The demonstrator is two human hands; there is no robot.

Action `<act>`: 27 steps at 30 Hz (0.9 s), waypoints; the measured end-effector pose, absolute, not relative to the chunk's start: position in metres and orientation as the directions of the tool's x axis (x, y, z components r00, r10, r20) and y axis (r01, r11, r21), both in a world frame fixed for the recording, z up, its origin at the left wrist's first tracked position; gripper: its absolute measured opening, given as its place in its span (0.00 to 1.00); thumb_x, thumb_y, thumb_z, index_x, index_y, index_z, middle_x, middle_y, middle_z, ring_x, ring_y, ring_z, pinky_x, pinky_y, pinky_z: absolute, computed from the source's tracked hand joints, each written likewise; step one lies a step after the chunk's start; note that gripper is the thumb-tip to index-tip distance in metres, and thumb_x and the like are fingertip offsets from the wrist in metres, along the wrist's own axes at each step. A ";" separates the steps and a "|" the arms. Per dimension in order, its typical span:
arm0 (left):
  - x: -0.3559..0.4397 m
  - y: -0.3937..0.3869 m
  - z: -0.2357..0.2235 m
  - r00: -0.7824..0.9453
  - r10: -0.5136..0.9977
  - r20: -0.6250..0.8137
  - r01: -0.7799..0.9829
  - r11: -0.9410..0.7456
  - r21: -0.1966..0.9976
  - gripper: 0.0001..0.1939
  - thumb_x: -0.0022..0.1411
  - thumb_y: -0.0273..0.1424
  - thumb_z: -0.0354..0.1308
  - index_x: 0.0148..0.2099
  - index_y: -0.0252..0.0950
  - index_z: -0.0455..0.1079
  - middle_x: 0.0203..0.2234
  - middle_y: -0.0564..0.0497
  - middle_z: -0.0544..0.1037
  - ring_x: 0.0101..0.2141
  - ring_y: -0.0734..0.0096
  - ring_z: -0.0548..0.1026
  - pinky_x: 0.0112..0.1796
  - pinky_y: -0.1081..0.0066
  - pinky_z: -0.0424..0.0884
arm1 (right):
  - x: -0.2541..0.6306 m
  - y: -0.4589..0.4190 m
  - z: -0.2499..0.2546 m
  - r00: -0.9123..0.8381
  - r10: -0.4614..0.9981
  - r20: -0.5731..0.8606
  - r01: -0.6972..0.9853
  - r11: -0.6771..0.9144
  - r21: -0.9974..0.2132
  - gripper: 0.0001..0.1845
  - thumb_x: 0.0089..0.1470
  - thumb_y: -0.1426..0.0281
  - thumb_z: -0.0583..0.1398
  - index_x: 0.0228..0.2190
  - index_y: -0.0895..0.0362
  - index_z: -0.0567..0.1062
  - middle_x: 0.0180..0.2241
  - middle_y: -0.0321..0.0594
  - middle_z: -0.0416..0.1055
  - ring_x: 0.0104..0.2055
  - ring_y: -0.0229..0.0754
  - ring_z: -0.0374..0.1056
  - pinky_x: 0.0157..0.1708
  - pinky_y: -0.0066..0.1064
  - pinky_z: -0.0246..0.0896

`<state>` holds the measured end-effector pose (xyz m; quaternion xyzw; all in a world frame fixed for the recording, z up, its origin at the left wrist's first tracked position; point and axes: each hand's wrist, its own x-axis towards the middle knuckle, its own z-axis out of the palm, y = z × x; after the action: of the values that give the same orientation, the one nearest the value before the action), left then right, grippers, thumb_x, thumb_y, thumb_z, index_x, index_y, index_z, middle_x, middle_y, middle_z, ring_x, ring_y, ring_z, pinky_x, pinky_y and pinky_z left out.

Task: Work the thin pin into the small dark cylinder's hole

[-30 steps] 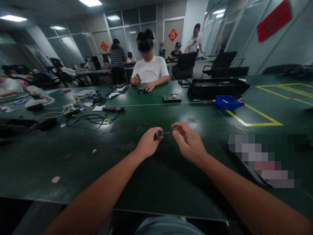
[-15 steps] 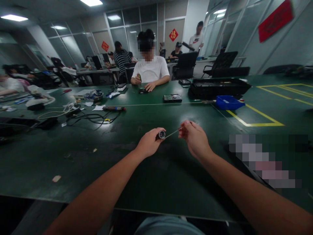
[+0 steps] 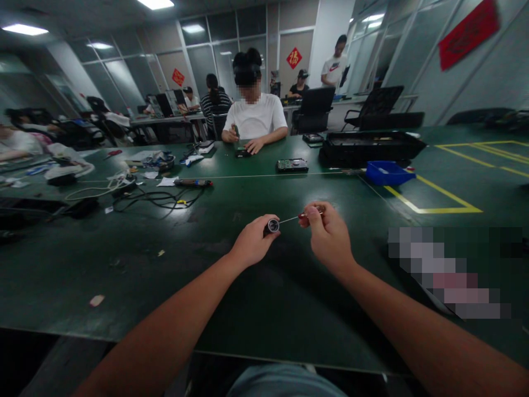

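My left hand (image 3: 253, 240) is wrapped round a dark cylinder (image 3: 273, 225) with a silver ring at its round end, which faces me; it looks like a small flashlight. Between the fingers of my right hand (image 3: 329, 231) is a screwdriver (image 3: 291, 219) with a thin metal shaft and a reddish handle. Its shaft points left, and the tip is at the cylinder's ringed end. Whether the tip goes inside or only touches the rim, I cannot tell. Both hands are above the green table (image 3: 231, 309), and my fingers cover most of the cylinder's body.
Across the table a person in a white shirt (image 3: 258, 118) works on a small dark device. A hard drive (image 3: 292, 165), a blue bin (image 3: 388, 173) and a long black tray (image 3: 372, 148) lie beyond my hands. Black cables (image 3: 159, 201) and a pen-like tool (image 3: 193, 182) are at left.
The screwdriver's tip has shifted from the cylinder's lower edge up to its ringed end. My right hand has turned, and more of the handle shows. My left hand has barely moved.
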<state>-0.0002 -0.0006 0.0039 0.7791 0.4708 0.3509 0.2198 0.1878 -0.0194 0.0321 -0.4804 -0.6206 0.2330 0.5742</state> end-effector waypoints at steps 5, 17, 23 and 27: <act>0.000 -0.001 0.005 0.302 0.891 0.340 0.590 -0.455 0.668 0.15 0.63 0.29 0.60 0.52 0.41 0.70 0.45 0.50 0.77 0.44 0.63 0.75 0.46 0.63 0.70 | 0.188 -0.018 0.033 0.076 0.873 0.483 0.300 0.441 -0.846 0.13 0.64 0.58 0.54 0.37 0.55 0.71 0.32 0.40 0.75 0.32 0.42 0.73 0.35 0.36 0.67; -0.002 0.001 0.000 0.307 0.883 0.355 0.573 -0.470 0.671 0.15 0.62 0.28 0.60 0.52 0.41 0.70 0.45 0.50 0.77 0.45 0.63 0.75 0.47 0.63 0.70 | 0.191 -0.025 0.041 -0.016 0.822 0.569 0.584 0.470 -0.662 0.11 0.59 0.60 0.60 0.29 0.54 0.72 0.25 0.37 0.73 0.25 0.39 0.68 0.24 0.31 0.56; -0.002 0.001 0.000 0.293 0.889 0.353 0.587 -0.458 0.667 0.15 0.62 0.28 0.60 0.52 0.41 0.70 0.45 0.50 0.77 0.44 0.64 0.75 0.47 0.64 0.70 | 0.192 -0.030 0.041 -0.183 0.804 0.565 0.542 0.562 -0.625 0.08 0.63 0.66 0.54 0.34 0.54 0.72 0.26 0.36 0.71 0.28 0.40 0.68 0.30 0.33 0.59; -0.003 0.002 -0.001 0.272 0.897 0.349 0.591 -0.442 0.675 0.15 0.63 0.29 0.60 0.52 0.41 0.70 0.45 0.50 0.76 0.43 0.64 0.75 0.46 0.64 0.71 | 0.189 -0.027 0.038 -0.086 0.858 0.507 0.414 0.494 -0.765 0.10 0.63 0.63 0.55 0.40 0.54 0.72 0.29 0.37 0.73 0.30 0.41 0.71 0.32 0.34 0.63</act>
<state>-0.0029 0.0018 -0.0010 0.7689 0.4835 0.3605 0.2121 0.1891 -0.0272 0.0380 -0.4522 -0.7032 0.2206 0.5023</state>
